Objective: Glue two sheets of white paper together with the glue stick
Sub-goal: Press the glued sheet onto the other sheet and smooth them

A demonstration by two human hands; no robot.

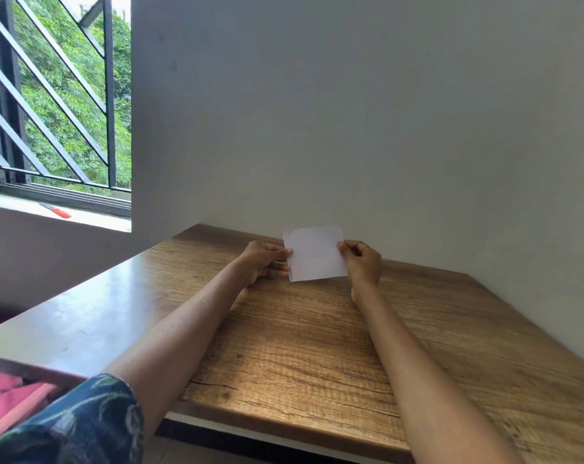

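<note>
At the lower left of the frame a dark patterned sleeve [93, 420] covers the upper arm, with pink cloth [6, 396] beside it. Both bare forearms reach up the middle of the frame across a wooden table [300, 356].

Just above centre, the left hand [265, 261] pinches the left edge of a white paper [315, 254] between thumb and fingers, and the right hand [362, 262] pinches the right edge the same way, its other fingers curled. The paper is held upright over the far part of the table, close to the grey wall [367, 112]. Whether this is one sheet or two already pressed together cannot be told from here; no glue stick shows.

The paper is light, thin and limp, so it will likely sag or crease if held by one corner. Holding it at opposite edges, as now, keeps it flat; any glued face is best left untouched.

At the far left, a red object [61, 212] lies on the window sill [49, 216] below a barred window [56, 95].
</note>
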